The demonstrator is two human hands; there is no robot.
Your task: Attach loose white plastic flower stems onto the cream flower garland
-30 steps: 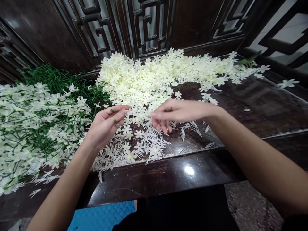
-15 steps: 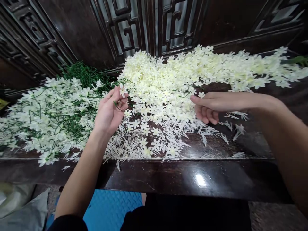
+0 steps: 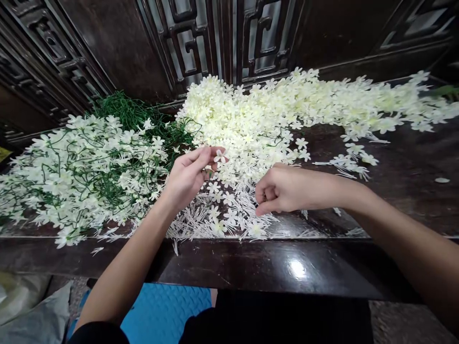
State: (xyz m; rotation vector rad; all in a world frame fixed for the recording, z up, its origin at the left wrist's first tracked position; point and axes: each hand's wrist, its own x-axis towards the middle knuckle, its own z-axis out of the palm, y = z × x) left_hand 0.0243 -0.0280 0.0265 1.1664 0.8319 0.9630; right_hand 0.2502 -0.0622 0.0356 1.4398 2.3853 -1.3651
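Note:
A big heap of loose cream artificial flowers [image 3: 272, 114] covers the dark wooden table [image 3: 272, 267]. My left hand [image 3: 188, 177] is raised over the near part of the heap, its fingers closed on a small white flower [image 3: 219, 156] with a thin green stem. My right hand [image 3: 283, 188] hovers just right of it, fingers curled into a pinch above the white stamen pieces [image 3: 229, 215]; what it pinches I cannot make out. On the left lies a pile of green stems with flowers attached [image 3: 82, 172].
Dark carved wooden panels [image 3: 193, 43] rise behind the table. A blue mat [image 3: 161, 313] lies on the floor below the table edge, with a grey bag [image 3: 28, 306] at the lower left. Stray flowers [image 3: 355, 155] dot the table's right side.
My left hand has come down and right with its flower. My right hand pulled back from the flower heap toward the stamen pieces and curled into a pinch.

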